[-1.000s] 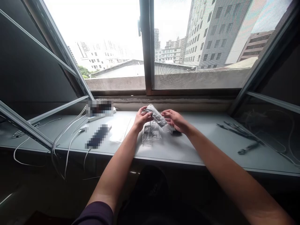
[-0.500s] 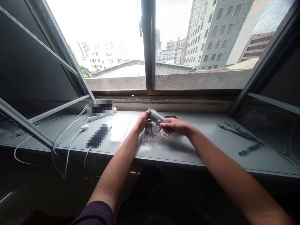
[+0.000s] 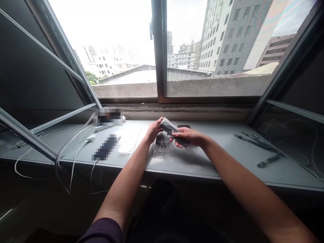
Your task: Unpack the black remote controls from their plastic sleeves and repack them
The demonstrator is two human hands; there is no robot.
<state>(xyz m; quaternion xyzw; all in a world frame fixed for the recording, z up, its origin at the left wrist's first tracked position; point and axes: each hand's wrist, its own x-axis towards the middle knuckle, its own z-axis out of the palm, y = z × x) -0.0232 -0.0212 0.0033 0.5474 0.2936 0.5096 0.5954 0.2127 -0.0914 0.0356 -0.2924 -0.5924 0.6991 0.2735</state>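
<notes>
Farthest left of the grip, behind a metal frame (image 3: 76, 64), a thin cable (image 3: 52, 132) lies loosely on the desk (image 3: 215, 158). Closer in, still well left of the hands, white cords (image 3: 61, 148) run over the desk's near edge and hang down. A white plug (image 3: 89, 138) lies just to their right. Left of the grip and a little beyond it sits a white strip (image 3: 101, 128), with blurred-out squares over most of its top. On the nearer side of that is a dark slab (image 3: 105, 148), also blurred out, and between it and the left forearm lies a white sheet (image 3: 128, 140).

The left hand (image 3: 152, 131) has its fingers closed on the upper-left end of the packet (image 3: 167, 126), a dark thing in clear plastic; the fingers are partly hidden. The packet is held between the two hands, above the desk, slanting down to the right. Below the grip, towards the wearer, a clear bag (image 3: 161, 145) lies on the desk; what is inside is hard to make out. The right hand (image 3: 190, 135) is clamped around the packet's lower end, thumb on top and fingers curled beneath. Just beyond that hand a black thing (image 3: 184, 126) shows in part. Well to the right of the grip, dark cables (image 3: 257, 140) lie bunched on the desk, with a thick connector (image 3: 267, 161) on their near side.
</notes>
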